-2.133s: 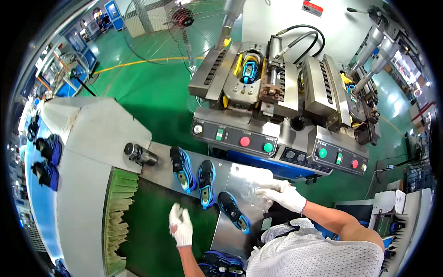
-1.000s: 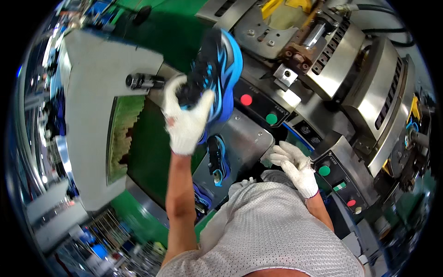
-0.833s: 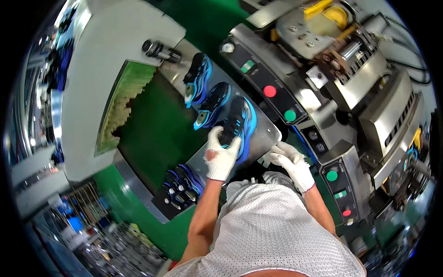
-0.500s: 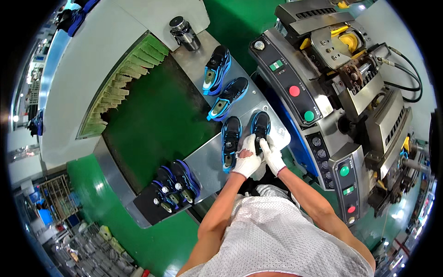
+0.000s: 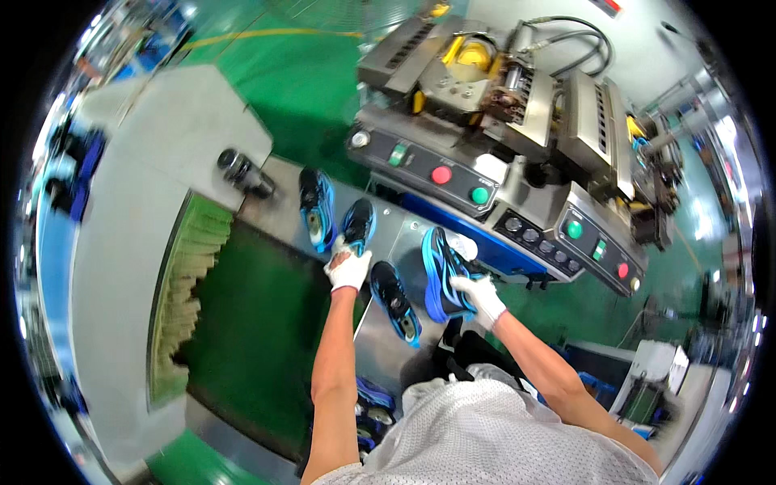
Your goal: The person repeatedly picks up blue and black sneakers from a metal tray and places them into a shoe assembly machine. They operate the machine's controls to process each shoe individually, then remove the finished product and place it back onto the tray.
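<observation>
In white gloves, both my hands are closed on black and blue sneakers. My right hand (image 5: 481, 299) grips one sneaker (image 5: 439, 271) near its heel, tilted so that its blue sole edge shows on the left. My left hand (image 5: 349, 268) has its fingers at the heel end of a second sneaker (image 5: 360, 220), which points away from me; the fingertips are partly hidden in the shoe opening. Between my hands lies another sneaker (image 5: 394, 301) on the metal ledge. Beyond my left hand stands one more sneaker (image 5: 317, 208), touched by neither hand.
A metal bottle (image 5: 245, 174) stands on the far left of the ledge (image 5: 279, 212). Beyond it runs a machine with a black button panel (image 5: 420, 170). A grey housing with a green strip curtain (image 5: 187, 299) is at the left. More sneakers (image 5: 373, 412) lie near my left arm.
My view has turned to the right. My right hand has tilted up the sneaker that both hands were on. My left hand has moved away to take another sneaker by its heel.
</observation>
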{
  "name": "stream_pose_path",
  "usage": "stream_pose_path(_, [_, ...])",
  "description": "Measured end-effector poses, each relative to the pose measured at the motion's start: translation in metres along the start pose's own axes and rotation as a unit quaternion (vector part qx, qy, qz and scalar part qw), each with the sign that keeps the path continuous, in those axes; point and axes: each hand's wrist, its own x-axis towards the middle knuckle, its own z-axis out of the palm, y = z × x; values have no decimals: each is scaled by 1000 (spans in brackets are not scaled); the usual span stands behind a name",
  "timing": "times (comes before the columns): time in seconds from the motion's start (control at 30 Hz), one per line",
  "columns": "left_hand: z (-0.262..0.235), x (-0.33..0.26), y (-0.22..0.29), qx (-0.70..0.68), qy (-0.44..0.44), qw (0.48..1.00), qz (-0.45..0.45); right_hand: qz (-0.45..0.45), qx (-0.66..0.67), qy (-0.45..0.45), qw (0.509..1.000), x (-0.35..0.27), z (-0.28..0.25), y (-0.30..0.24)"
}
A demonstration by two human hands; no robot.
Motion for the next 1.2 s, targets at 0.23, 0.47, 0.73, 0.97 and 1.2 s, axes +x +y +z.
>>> stream_pose_path(0.23, [-54,24,-15,-23,20,995,-97,-27,168,125,977,-157,-64,-11])
stream_pose_path(0.47, [-78,-160,144,-110,-100,979,140,-65,364,244,897,-246,-134,9])
stream_pose_path(0.73, [84,-354,277,73,-345,897,266,-167,410,439,782,-336,-237,10])
stream_pose_path(0.97, [174,-548,447,-24,-522,669,529,-203,272,764,550,-508,-341,94])
stream_pose_path(1.2, [344,-768,555,-7,-404,481,778,138,18,860,491,-612,-502,132])
